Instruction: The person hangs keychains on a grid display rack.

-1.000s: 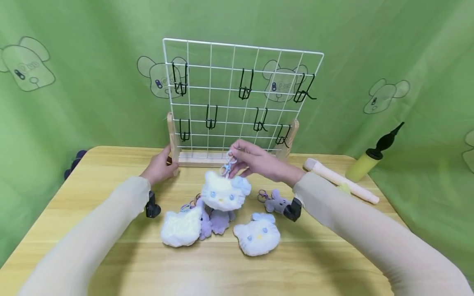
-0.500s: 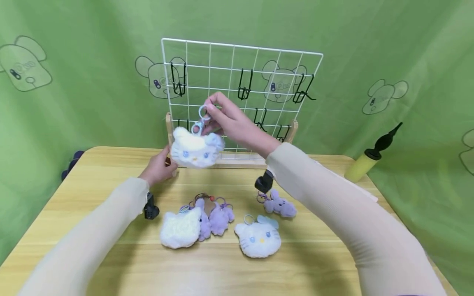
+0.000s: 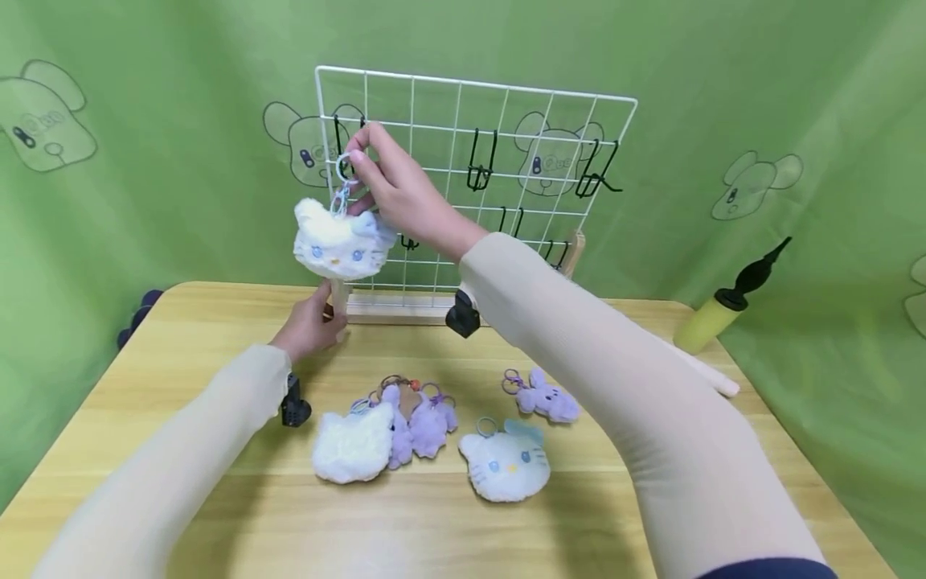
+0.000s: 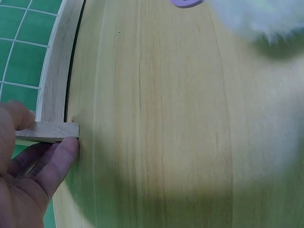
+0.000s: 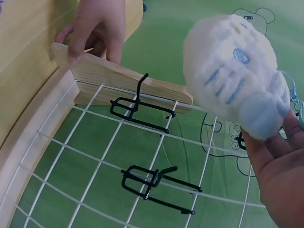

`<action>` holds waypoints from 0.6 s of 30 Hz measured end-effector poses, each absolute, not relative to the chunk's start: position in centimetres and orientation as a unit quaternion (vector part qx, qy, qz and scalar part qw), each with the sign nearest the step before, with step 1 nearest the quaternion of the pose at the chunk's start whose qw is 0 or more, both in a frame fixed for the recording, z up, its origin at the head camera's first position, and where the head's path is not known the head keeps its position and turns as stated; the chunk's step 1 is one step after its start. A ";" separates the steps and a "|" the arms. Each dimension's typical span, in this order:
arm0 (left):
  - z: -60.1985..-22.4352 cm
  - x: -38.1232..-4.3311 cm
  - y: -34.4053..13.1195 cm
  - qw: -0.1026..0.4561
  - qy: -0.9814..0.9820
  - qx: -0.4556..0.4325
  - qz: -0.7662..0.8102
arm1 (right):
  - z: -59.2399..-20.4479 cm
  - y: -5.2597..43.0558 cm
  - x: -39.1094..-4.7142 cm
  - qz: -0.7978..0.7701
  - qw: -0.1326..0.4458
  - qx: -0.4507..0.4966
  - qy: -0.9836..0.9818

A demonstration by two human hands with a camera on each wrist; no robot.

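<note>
My right hand (image 3: 398, 189) pinches the pale ring of a white cat-face plush keychain (image 3: 340, 251) with a blue bow. The plush hangs from it before the left side of a white wire grid rack (image 3: 477, 83). Just behind the fingers, an upper-left black hook (image 3: 338, 137) is partly hidden. In the right wrist view the plush (image 5: 232, 71) is seen from its side, bow toward the palm. My left hand (image 3: 307, 328) grips the lower end of the rack's left wooden upright; the left wrist view shows thumb and fingers on either side of this wood (image 4: 57, 129).
Two more white cat plushes (image 3: 353, 446) (image 3: 506, 466) and several purple plush keychains (image 3: 430, 426) lie on the table (image 3: 289, 531). More black hooks (image 3: 481, 165) hang on the grid. A yellow hand pump (image 3: 705, 326) stands at the back right.
My right hand has lifted the cat plush keychain up and left, from low before the rack to beside its upper-left hook. The left hand stays on the wooden upright.
</note>
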State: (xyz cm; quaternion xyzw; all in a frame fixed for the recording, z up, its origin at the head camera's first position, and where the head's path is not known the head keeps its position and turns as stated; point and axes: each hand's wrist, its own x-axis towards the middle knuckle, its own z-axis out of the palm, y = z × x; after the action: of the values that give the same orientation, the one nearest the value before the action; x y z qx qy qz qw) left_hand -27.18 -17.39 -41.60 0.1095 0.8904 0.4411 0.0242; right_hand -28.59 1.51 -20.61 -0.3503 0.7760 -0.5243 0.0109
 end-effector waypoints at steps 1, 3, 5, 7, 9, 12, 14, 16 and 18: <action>-41.5 -27.2 -17.5 0.021 0.892 0.111 0.438 | -20.5 1.2 -28.8 -0.522 0.008 -0.348 0.779; -41.5 -27.4 -17.6 0.020 0.893 0.109 0.435 | -20.5 0.6 -29.1 -0.519 0.006 -0.343 0.783; -41.5 -27.5 -17.4 0.026 0.892 0.107 0.439 | -20.5 0.5 -29.4 -0.515 0.005 -0.330 0.791; -41.4 -27.6 -17.4 0.028 0.892 0.106 0.439 | -20.6 0.3 -29.6 -0.507 0.006 -0.316 0.802; -41.5 -27.6 -17.5 0.030 0.892 0.104 0.440 | -20.8 0.1 -29.9 -0.499 0.008 -0.303 0.812; -41.5 -27.6 -17.6 0.034 0.891 0.102 0.440 | -21.2 0.0 -30.2 -0.488 0.005 -0.290 0.823; -41.5 -27.6 -17.6 0.039 0.890 0.100 0.443 | -21.5 0.1 -30.4 -0.484 -0.001 -0.286 0.827; -41.5 -27.5 -17.5 0.042 0.889 0.098 0.445 | -21.7 0.2 -30.6 -0.480 -0.009 -0.286 0.830; -41.5 -27.5 -17.4 0.047 0.889 0.095 0.447 | -21.9 0.4 -30.7 -0.473 -0.014 -0.287 0.833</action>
State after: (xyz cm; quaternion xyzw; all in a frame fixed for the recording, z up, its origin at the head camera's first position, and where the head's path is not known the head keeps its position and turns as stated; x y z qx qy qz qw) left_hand -27.53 -17.42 -41.49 0.0946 0.8885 0.4466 0.0466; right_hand -30.71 0.41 -21.88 -0.2872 0.8327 -0.4733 -0.0142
